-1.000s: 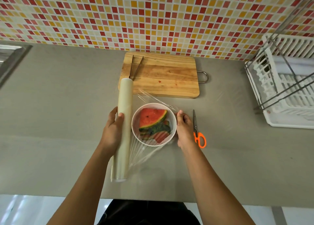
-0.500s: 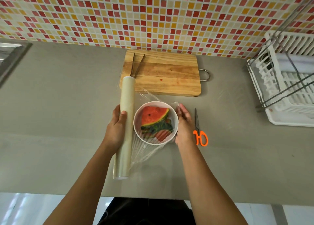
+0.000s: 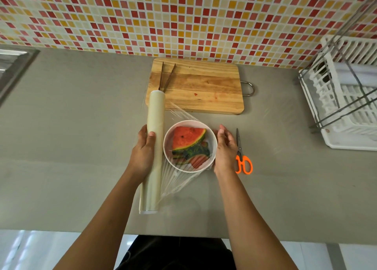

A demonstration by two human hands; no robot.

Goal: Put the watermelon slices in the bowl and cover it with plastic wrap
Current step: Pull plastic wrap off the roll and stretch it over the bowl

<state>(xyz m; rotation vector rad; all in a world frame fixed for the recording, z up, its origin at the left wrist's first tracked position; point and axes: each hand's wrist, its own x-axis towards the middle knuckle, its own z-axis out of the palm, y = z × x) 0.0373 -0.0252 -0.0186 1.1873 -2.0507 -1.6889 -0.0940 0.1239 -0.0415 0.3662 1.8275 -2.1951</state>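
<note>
Compared with one second ago, the right hand has straightened: its fingers, then curled at the rim, now lie pressed together and flat along the right wall of the bowl. The left hand keeps its grip on the roll, fingers curled round it and thumb on top. The roll is unmoved.

The round white bowl stands mid-surface and holds the watermelon slices, red wedges with dark green rind. Clear, wrinkled plastic wrap stretches from the long pale cylindrical roll over the bowl's mouth, with loose folds on the near side.

Beyond the bowl lies a rectangular wooden cutting board carrying slim metal tongs. Orange-handled scissors lie just right of the right hand. A white slatted dish rack stands at the far right. The matte grey surface lies bare to the left and ends at a straight near edge. A mosaic tiled wall bounds it at the far side.
</note>
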